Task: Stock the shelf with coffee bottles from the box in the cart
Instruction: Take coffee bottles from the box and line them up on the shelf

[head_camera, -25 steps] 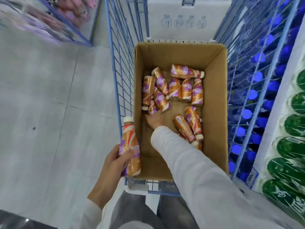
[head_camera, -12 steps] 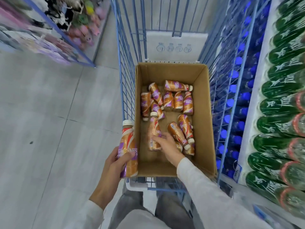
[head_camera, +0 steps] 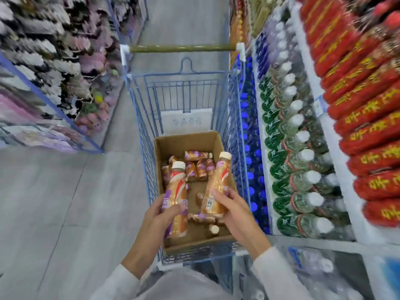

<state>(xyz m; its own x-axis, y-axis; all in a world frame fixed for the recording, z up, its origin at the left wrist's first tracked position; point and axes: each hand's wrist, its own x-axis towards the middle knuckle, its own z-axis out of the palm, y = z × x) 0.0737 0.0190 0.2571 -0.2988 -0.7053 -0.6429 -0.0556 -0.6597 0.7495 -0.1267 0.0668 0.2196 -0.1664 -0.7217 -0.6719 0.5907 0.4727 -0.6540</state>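
My left hand (head_camera: 159,215) grips a gold and purple coffee bottle (head_camera: 177,189) with a cream cap, held upright over the box's left side. A second coffee bottle (head_camera: 216,187) is in my right hand (head_camera: 232,208), tilted a little to the right, above the box. Below them the open cardboard box (head_camera: 218,140) sits in the blue wire cart (head_camera: 142,135). Several more coffee bottles (head_camera: 195,155) lie on their sides in the box, most at its far end, a few hidden under my hands.
Shelves on the right hold green-labelled bottles (head_camera: 287,161), blue-capped bottles (head_camera: 246,126) and red packages (head_camera: 368,118), close against the cart. A rack of soft goods (head_camera: 54,83) lines the left. Grey floor (head_camera: 65,202) lies between. The cart's handle (head_camera: 181,48) is at the far end.
My right hand took a bottle from the box floor and lifted it up beside the one in my left hand. My head tilted up, bringing more aisle and shelves into view.
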